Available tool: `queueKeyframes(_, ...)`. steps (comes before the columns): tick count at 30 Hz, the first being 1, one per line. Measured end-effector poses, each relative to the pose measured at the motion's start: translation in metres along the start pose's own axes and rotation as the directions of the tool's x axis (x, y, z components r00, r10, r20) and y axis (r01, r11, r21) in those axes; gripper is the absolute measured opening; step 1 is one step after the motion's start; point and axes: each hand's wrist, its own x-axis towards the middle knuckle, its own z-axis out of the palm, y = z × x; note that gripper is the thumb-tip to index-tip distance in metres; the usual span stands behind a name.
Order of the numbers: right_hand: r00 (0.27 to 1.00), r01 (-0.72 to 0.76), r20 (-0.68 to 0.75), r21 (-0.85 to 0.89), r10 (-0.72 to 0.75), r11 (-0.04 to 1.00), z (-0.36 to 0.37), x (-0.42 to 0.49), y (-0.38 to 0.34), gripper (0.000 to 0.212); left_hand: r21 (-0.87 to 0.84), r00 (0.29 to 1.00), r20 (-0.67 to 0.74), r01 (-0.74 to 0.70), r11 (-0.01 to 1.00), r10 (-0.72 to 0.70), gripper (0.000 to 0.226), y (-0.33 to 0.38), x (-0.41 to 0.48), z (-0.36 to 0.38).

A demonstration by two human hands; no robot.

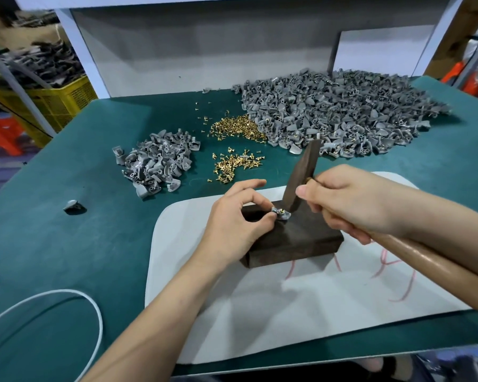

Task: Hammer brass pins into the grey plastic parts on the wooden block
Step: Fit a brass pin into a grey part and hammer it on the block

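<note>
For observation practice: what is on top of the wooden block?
A grey plastic part with a brass pin, pinched by the left hand; hammer head beside it. Fingers hide its left side.

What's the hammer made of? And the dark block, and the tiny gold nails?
Hammer: dark, dull head, probably metal; glossy tan handle, looks like varnished wood. Block: dark brown, matte, likely wood. Pins: shiny yellow, brass-like metal.

- Left hand [232,224]: bare, slim fingers [249,186], short plain nails.
- Right hand [351,205]: bare, short rounded thumbnail [301,192].
- Left forearm [163,307], right forearm [439,230]: bare up to frame edge.
</note>
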Motion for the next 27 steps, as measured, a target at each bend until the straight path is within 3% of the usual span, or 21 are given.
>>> queueKeyframes(6, 0.998, 0.031, -0.054, 0.006, -0.031, 1.0, 0.002, -0.002, -0.005, 0.038, -0.027, 1.0, -0.014, 0.018, 0.999, -0.019, 0.014, 0.0, 0.0, 0.001)
queueKeyframes(11, 0.999, -0.037, -0.034, 0.003, 0.037, 0.999, 0.009, -0.002, -0.004, 0.043, -0.048, 1.0, -0.009, 0.018, 0.999, -0.018, 0.021, 0.002, -0.001, 0.001)
queueKeyframes(17, 0.991, -0.004, -0.132, 0.066, 0.012, 0.998, 0.002, -0.003, -0.008, 0.041, -0.071, 0.999, -0.012, 0.029, 0.997, -0.03, 0.022, 0.001, -0.001, 0.002)
queueKeyframes(21, 0.992, -0.049, -0.116, -0.071, 0.041, 0.996, 0.018, 0.002, -0.005, 0.043, -0.109, 1.0, -0.004, 0.018, 0.994, -0.019, 0.027, 0.002, -0.001, 0.0)
queueKeyframes(27, 0.989, -0.02, -0.147, -0.065, 0.01, 0.998, 0.011, 0.002, -0.004, 0.044, -0.09, 1.0, 0.008, 0.015, 0.996, -0.015, 0.022, 0.002, 0.0, 0.0)
